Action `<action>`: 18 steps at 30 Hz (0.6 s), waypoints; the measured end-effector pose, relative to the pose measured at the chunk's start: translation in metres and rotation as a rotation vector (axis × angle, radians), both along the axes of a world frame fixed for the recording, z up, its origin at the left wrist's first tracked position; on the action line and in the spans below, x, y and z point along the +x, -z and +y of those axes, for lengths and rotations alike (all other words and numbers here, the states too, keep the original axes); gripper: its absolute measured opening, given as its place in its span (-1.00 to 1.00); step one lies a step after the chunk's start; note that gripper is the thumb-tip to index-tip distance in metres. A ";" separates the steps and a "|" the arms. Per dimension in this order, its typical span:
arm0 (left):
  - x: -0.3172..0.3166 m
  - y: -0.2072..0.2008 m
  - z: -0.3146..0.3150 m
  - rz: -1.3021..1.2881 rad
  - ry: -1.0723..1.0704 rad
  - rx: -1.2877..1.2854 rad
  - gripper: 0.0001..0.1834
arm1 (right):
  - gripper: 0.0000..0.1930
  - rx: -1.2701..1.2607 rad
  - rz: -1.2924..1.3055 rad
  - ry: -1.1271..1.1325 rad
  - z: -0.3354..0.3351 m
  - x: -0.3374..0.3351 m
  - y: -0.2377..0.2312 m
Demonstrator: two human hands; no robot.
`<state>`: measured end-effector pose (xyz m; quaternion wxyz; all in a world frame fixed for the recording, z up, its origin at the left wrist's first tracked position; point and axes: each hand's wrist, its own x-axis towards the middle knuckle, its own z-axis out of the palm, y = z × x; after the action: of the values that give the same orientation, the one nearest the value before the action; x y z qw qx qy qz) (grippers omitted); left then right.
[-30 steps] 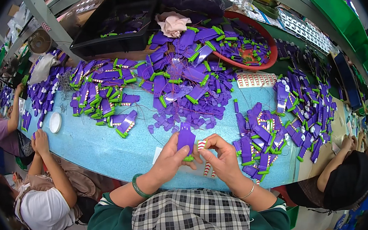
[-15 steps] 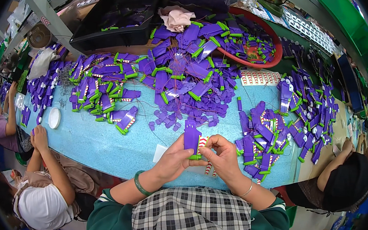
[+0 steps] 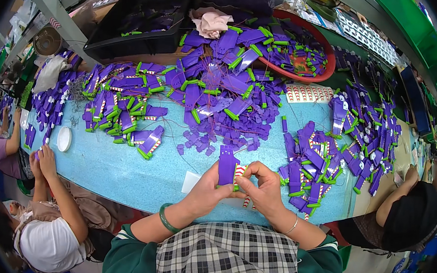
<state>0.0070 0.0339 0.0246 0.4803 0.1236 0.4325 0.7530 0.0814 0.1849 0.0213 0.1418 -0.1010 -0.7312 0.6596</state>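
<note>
Straight in front of me, a purple plastic piece (image 3: 227, 165) stands nearly upright above the blue tabletop (image 3: 136, 175), close to the worker's plaid apron (image 3: 230, 259). The left hand (image 3: 204, 189) has it by the lower part: the thumb lies over the front near the bottom, the other fingers curl in behind, and the upper part rises bare above the grip. A bit of bright green shows at the lower end, just by the thumb.

Along the right edge of the piece sits a red-and-white striped sticker (image 3: 240, 172), between the two hands. The right hand (image 3: 265, 189) has its thumb and forefinger drawn together on that sticker's outer side — a close pinch, with the remaining fingers folded and partly hidden.

Below the hands, more striped stickers (image 3: 246, 202) show on the table, and a white slip of paper (image 3: 190, 181) lies just beside the left wrist. Purple-and-green parts are heaped on either side — one pile (image 3: 307, 166) to the right, another (image 3: 121, 111) to the left — and a red basin (image 3: 332, 63) of them stands farther back.
</note>
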 end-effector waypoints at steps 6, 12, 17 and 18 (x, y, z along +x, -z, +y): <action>0.004 0.000 0.001 0.137 0.004 -0.032 -0.68 | -0.87 0.271 0.134 0.025 0.006 0.000 0.000; 0.006 0.002 -0.003 0.310 0.046 -0.008 -0.72 | -0.76 0.440 0.165 -0.002 0.008 -0.002 -0.011; 0.002 0.002 -0.003 -0.151 0.170 0.175 -0.61 | -0.59 -0.037 0.002 -0.166 0.000 -0.007 -0.011; 0.004 0.002 0.000 -0.266 0.198 0.162 -0.62 | -0.59 0.029 -0.008 -0.235 0.002 -0.009 -0.011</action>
<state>0.0113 0.0335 0.0228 0.5936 0.1033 0.2890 0.7439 0.0729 0.1869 0.0327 0.0621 -0.0149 -0.7479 0.6607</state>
